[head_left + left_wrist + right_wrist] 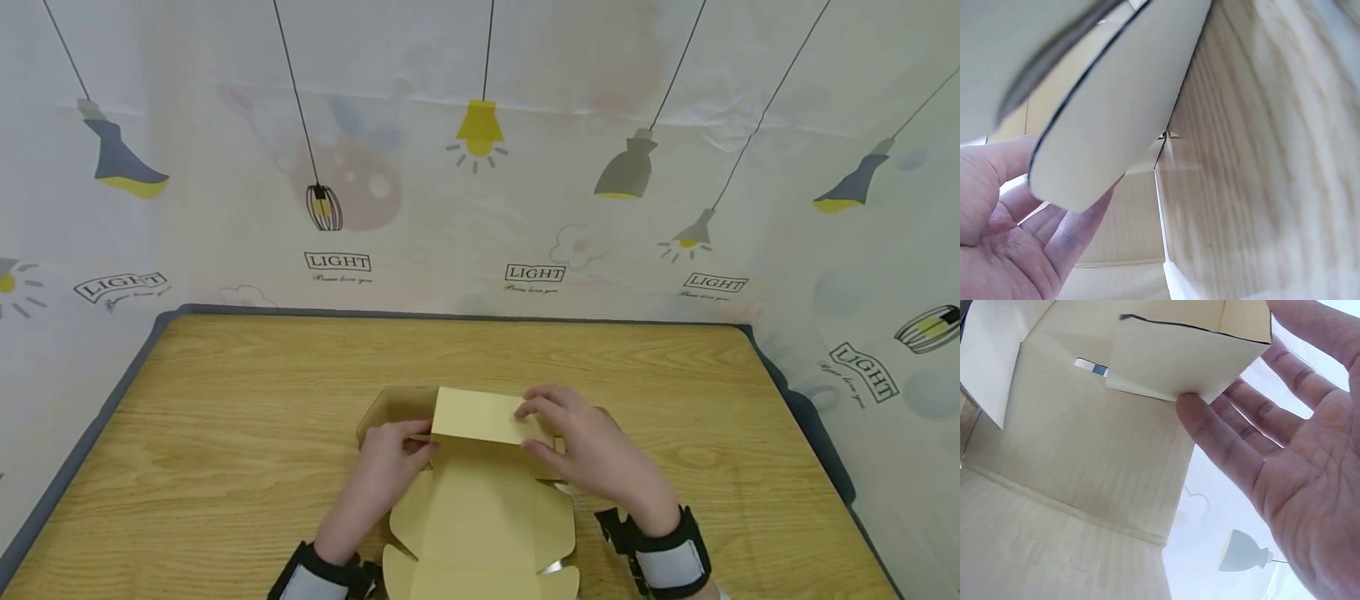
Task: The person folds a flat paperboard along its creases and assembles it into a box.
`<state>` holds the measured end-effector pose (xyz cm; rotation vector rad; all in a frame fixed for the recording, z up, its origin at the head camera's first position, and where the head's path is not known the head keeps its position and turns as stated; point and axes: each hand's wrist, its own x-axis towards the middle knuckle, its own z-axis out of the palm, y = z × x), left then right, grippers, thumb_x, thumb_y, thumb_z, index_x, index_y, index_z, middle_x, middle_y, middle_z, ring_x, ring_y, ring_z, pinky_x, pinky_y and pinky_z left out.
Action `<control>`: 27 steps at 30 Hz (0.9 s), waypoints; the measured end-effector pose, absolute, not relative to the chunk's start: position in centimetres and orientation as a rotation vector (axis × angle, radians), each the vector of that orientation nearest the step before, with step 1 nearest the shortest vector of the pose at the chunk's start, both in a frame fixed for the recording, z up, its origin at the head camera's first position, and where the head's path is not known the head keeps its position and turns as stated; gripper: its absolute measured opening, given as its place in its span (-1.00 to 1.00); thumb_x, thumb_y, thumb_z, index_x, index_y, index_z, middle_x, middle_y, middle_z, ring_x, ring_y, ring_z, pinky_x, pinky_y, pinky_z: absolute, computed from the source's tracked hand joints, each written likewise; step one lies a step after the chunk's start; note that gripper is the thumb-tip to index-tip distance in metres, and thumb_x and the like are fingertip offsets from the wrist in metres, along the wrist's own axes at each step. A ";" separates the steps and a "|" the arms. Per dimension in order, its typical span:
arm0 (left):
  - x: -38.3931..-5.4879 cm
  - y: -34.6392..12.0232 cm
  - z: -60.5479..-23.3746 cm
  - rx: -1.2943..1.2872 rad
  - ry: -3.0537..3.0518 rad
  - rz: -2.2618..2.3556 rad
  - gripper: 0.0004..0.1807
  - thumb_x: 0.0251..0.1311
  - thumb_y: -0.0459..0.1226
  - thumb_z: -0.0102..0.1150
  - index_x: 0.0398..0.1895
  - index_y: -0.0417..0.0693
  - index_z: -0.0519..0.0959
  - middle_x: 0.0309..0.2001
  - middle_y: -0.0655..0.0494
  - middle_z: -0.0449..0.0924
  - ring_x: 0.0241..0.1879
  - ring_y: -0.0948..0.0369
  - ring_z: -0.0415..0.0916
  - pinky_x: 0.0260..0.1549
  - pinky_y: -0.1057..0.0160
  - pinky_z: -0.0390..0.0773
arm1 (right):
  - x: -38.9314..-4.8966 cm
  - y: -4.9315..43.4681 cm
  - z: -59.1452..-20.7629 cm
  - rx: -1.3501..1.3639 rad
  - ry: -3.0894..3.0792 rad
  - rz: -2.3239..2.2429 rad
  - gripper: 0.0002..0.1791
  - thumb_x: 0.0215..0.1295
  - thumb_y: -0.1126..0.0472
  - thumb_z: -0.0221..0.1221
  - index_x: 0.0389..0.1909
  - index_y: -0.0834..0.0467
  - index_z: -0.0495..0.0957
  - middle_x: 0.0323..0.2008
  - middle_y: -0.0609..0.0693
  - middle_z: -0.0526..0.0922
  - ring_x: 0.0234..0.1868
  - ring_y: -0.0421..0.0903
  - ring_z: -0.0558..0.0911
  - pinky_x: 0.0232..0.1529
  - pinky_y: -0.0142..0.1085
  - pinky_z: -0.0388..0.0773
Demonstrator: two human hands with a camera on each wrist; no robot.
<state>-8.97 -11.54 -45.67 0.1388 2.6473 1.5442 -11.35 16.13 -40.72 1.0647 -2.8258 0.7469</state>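
A partly folded cardboard box (480, 508) lies on the table in the head view, its side flaps spread out toward the person. At its far end a panel is folded into a raised block (476, 414). My left hand (390, 462) grips that block's left end; in the left wrist view a rounded flap (1104, 119) covers part of the fingers. At the right end, my right hand (577, 437) holds the block between thumb and fingers. The right wrist view shows a fingertip (1192, 403) at the lower edge of the block's pale end face (1179, 359).
The wood-grain table (225, 417) has a grey edge along its back and sides. Behind it hangs a white cloth (435, 50) printed with lamps. A slot (1091, 366) cuts through the box panel in the right wrist view. Both wrists wear black straps.
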 end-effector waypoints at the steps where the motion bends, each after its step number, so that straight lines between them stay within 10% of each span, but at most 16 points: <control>1: -9.0 -11.5 -45.6 0.138 2.645 1.547 -0.69 0.21 -0.51 0.38 0.02 -0.46 0.67 -0.13 -0.27 0.74 -0.24 -0.01 0.77 -0.37 0.20 0.76 | -11.3 16.1 -40.7 1.066 -2.825 0.742 -0.67 0.30 0.17 0.44 0.04 0.08 0.63 0.19 0.12 0.58 0.13 0.07 0.62 0.00 -0.07 0.68; 27: -8.7 -11.2 -45.8 0.154 2.646 1.545 -0.67 0.20 -0.51 0.39 0.05 -0.42 0.67 -0.09 -0.28 0.73 -0.23 0.00 0.76 -0.35 0.20 0.76 | -11.1 15.9 -40.5 1.053 -2.845 0.692 -0.67 0.30 0.21 0.43 0.06 0.14 0.67 0.22 0.19 0.58 0.20 0.14 0.58 0.11 0.01 0.64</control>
